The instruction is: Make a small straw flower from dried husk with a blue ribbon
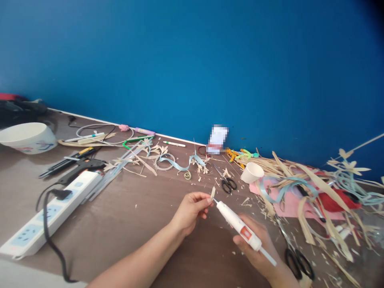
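Note:
My left hand pinches a small pale leaf piece between thumb and fingers above the brown table. In my right hand lies a white glue gun, held slantwise. Its nozzle tip points up-left and touches the base of the leaf piece. A clear glue stick pokes out of its rear toward the lower right.
A white power strip with a black plug and cord lies at left, a black glue gun and a white bowl beyond it. Black scissors, a paper cup, dried leaf strips and another scissors crowd the right.

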Demonstrator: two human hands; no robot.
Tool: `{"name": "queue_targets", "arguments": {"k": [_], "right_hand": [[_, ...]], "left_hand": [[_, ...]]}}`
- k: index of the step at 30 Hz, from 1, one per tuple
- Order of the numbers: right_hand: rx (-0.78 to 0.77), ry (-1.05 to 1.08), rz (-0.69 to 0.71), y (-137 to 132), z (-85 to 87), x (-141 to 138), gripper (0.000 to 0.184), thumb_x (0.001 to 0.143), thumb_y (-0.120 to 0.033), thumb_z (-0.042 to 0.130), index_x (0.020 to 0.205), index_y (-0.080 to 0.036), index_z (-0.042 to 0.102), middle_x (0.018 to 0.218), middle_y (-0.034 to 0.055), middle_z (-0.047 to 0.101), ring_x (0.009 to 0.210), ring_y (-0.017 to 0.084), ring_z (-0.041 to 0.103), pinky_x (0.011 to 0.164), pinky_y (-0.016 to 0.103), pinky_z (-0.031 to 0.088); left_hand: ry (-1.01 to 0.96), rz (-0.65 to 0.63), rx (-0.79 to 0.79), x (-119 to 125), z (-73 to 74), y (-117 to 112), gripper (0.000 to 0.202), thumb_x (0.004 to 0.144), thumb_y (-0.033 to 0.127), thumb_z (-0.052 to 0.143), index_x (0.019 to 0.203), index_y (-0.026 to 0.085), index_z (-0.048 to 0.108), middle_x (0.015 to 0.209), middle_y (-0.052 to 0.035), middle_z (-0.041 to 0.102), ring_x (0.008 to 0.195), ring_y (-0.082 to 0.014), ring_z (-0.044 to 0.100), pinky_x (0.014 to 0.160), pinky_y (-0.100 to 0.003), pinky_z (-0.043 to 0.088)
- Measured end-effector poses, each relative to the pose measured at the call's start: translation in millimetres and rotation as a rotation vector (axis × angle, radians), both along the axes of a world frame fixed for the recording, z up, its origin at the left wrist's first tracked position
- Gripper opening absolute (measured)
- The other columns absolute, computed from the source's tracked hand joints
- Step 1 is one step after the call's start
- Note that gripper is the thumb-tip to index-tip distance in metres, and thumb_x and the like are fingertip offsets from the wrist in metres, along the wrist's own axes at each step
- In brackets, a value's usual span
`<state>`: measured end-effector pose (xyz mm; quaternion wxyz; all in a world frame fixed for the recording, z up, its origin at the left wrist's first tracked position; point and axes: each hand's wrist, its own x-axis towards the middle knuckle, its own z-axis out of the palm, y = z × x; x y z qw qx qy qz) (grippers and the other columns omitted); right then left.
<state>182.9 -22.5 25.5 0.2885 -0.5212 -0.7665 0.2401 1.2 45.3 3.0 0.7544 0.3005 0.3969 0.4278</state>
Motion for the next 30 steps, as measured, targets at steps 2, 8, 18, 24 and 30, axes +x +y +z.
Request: {"name": "queue_targets", "arguments": {"k": [2, 8, 18, 24, 30], "right_hand": [[-0.009, 0.0, 0.001, -0.5, -0.4, 0.8, 0.03, 0.08, -0.048, 0.042, 0.072, -0.019, 0.046, 0.062, -0.0006, 0.045, 0.054, 0.013, 0.045, 0.05, 0.025, 0.035], [0.003, 0.025, 0.002, -0.9, 0.4, 1.0, 0.031, 0.08, -0.049, 0.043, 0.074, -0.019, 0.048, 0.063, 0.0008, 0.05, 0.054, 0.014, 0.047, 0.05, 0.024, 0.036], [-0.029, -0.015, -0.005, -3.2, 4.3, 1.4, 0.032, 0.081, -0.049, 0.041, 0.071, -0.019, 0.047, 0.061, -0.0005, 0.047, 0.054, 0.013, 0.045, 0.05, 0.024, 0.035], [0.019, -0.001, -0.03, -4.0, 8.4, -0.2, 0.031, 0.081, -0.048, 0.042, 0.072, -0.019, 0.048, 0.061, 0.0, 0.048, 0.053, 0.013, 0.045, 0.05, 0.024, 0.036], [-0.016, -0.047, -0.013, -3.2, 8.1, -3.5, 0.029, 0.08, -0.046, 0.044, 0.069, -0.02, 0.043, 0.059, -0.0028, 0.041, 0.052, 0.012, 0.042, 0.049, 0.023, 0.033]], "left_hand": [[0.011, 0.0, 0.018, 0.0, -0.7, -0.4, 0.023, 0.056, 0.029, 0.072, 0.066, 0.011, 0.063, 0.061, -0.0012, 0.059, 0.045, -0.0047, 0.042, 0.038, -0.017, 0.032], [0.052, 0.01, 0.04, 0.3, -2.0, -0.8, 0.022, 0.056, 0.029, 0.071, 0.066, 0.011, 0.063, 0.06, -0.0012, 0.059, 0.044, -0.0049, 0.043, 0.039, -0.018, 0.034], [0.083, 0.009, 0.076, 0.4, -1.1, -1.1, 0.021, 0.057, 0.029, 0.07, 0.066, 0.011, 0.062, 0.059, -0.0008, 0.058, 0.044, -0.0053, 0.043, 0.039, -0.017, 0.035], [0.069, 0.011, 0.077, 0.5, -2.6, -0.8, 0.021, 0.058, 0.029, 0.069, 0.066, 0.011, 0.062, 0.059, -0.0012, 0.058, 0.044, -0.0052, 0.043, 0.038, -0.017, 0.035], [0.056, 0.018, 0.074, 0.8, -1.9, -1.2, 0.02, 0.058, 0.026, 0.069, 0.067, 0.011, 0.062, 0.059, -0.0013, 0.058, 0.044, -0.0051, 0.042, 0.037, -0.016, 0.035]]}}
